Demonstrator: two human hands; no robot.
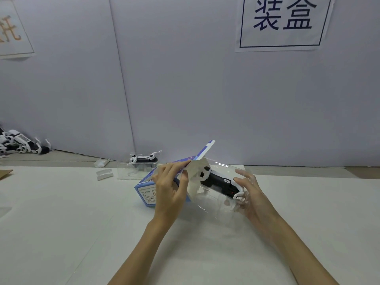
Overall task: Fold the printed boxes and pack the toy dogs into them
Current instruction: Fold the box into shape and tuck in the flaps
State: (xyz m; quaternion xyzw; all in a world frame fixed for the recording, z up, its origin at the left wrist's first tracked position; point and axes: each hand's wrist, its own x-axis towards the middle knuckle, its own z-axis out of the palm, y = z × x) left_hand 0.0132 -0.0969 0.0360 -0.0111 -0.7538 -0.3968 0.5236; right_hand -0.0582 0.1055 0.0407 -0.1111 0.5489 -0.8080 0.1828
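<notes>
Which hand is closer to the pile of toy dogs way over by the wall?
Left. The left hand holds the printed box, on the side toward the pile of toy dogs; the right hand is farther away.
</notes>
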